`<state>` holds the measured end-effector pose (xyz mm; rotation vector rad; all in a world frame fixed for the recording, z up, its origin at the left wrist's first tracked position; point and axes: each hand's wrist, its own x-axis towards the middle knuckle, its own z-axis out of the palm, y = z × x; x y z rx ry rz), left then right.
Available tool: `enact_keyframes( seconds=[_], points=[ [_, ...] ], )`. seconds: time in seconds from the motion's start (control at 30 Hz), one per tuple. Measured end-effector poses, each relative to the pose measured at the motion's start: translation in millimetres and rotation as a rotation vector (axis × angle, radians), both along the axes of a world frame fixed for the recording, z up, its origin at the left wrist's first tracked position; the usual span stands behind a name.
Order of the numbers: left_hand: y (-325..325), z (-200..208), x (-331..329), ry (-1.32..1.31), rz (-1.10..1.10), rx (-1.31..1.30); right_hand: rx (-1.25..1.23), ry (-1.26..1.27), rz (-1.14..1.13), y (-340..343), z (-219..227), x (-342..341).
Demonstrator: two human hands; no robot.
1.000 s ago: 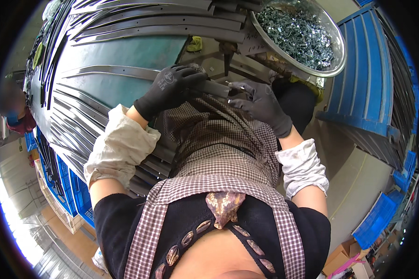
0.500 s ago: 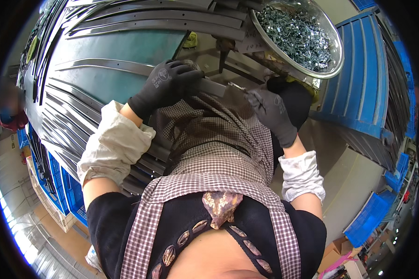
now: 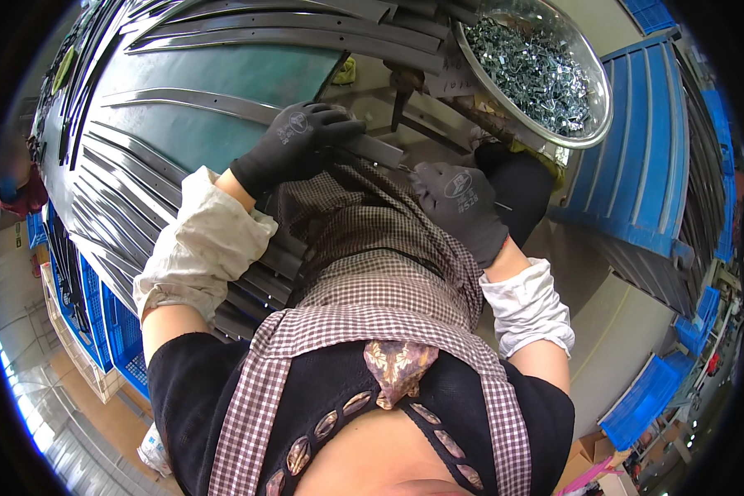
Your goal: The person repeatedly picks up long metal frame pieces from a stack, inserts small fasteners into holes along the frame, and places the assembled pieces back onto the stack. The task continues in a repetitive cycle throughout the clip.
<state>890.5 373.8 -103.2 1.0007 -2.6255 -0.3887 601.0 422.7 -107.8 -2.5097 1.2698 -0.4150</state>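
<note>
- Bowl (image 3: 602,103) of metal pieces (image 3: 529,78) beyond hands; blue rack (image 3: 628,149) right; other strips (image 3: 289,40) crowd table (image 3: 202,139).
- Left hand (image 3: 293,145): fingers wrapped around dark strip (image 3: 378,150), its end above apron (image 3: 388,285).
- Right hand (image 3: 463,207): fingers curled near strip end; hold unclear.
- Versus earlier: right hand turned, nearer strip.

Strips (image 3: 215,100) on table (image 3: 223,74), left of basin (image 3: 591,136)

Under the checked apron (image 3: 372,293) there is a black top (image 3: 200,372); at both apron sides, whitish oversleeves (image 3: 211,236) and pale-printed dark gloves (image 3: 285,153).
</note>
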Motion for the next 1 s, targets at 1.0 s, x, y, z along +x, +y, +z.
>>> enact_keyframes(
  seconds=[1.0],
  points=[
    [-55,32,94,-0.274,0.124,-0.426,-0.028,0.268,-0.507,-184,-61,-160]
  ],
)
